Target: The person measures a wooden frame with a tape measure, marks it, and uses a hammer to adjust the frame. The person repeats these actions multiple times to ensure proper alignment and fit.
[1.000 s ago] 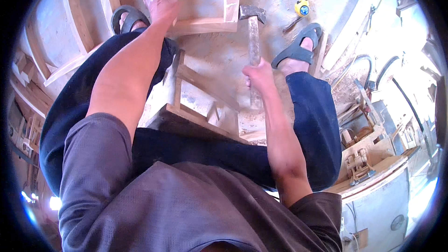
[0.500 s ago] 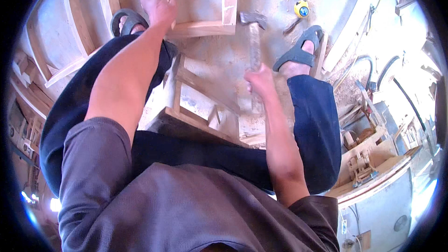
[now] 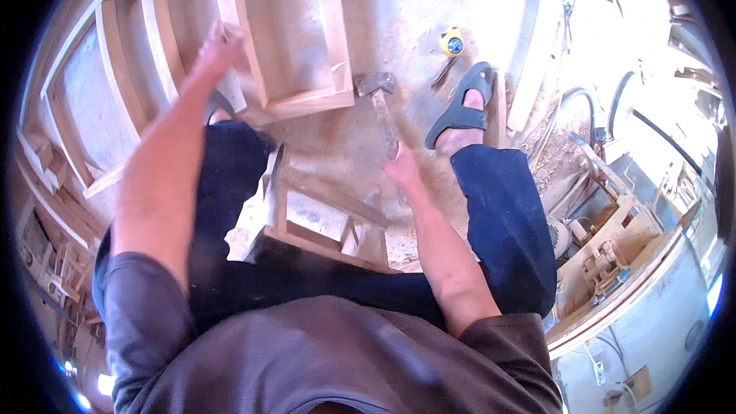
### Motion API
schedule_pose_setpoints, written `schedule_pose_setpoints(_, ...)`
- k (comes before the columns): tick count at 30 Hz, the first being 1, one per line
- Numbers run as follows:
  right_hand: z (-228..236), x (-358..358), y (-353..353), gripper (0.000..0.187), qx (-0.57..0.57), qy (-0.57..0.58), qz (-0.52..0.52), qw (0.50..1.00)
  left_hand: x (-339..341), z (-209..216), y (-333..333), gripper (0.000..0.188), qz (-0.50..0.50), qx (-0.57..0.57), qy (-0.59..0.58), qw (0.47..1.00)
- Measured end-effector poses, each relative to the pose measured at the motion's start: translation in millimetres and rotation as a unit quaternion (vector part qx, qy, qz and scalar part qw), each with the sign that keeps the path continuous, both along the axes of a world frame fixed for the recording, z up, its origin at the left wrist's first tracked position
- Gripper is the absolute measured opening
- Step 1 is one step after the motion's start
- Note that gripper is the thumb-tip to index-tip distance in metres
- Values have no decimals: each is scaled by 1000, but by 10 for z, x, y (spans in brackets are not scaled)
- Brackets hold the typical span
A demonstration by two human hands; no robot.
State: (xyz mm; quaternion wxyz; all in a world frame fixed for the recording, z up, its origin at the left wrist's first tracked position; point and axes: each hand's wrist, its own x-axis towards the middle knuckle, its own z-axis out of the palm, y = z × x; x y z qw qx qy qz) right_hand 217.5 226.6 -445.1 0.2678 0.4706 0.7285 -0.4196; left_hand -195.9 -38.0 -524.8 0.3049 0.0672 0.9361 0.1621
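Note:
My right hand is wrapped round the wooden handle of a hammer. The hammer's dark metal head points away from me, beside the near right corner of a slatted wooden frame. My left hand is over the frame, close to one of its slats. Its fingers are curled and a little blurred. Whatever they may hold is too small or hidden to make out. Between my legs stands a low wooden stool, partly covered by my clothes.
A yellow tape measure lies on the floor beyond my right sandal. Long wooden strips, dark hoses and sawdust lie at the right. A wooden-topped workbench with tools stands at the lower right.
My left hand has moved left across the frame, from one slat toward another. My right hand and the hammer have shifted slightly left and nearer in the picture, as has the whole view.

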Motion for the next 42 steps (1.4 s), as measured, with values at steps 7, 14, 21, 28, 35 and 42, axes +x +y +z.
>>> schedule_pose_setpoints(7,-279,-1185,1220,73,441,117,123,881,-2158,1814,-387,64,-142,-56,150,977)
schedule_pose_setpoints(14,-539,-1920,1611,78,262,22,104,959,-711,1954,-513,50,5,165,58,985)
schedule_pose_setpoints(21,378,-2684,-22,64,-214,242,89,942,248,1446,506,39,124,412,-346,834)
schedule_pose_setpoints(28,611,-3141,-634,50,-228,201,155,940,163,1491,242,30,20,316,-225,922)
schedule_pose_setpoints(35,967,-2995,-663,66,-286,167,234,914,202,1684,-82,38,29,333,-363,870)
schedule_pose_setpoints(42,466,-1673,787,35,-268,-97,252,925,-347,1559,-1032,86,320,542,-233,741)
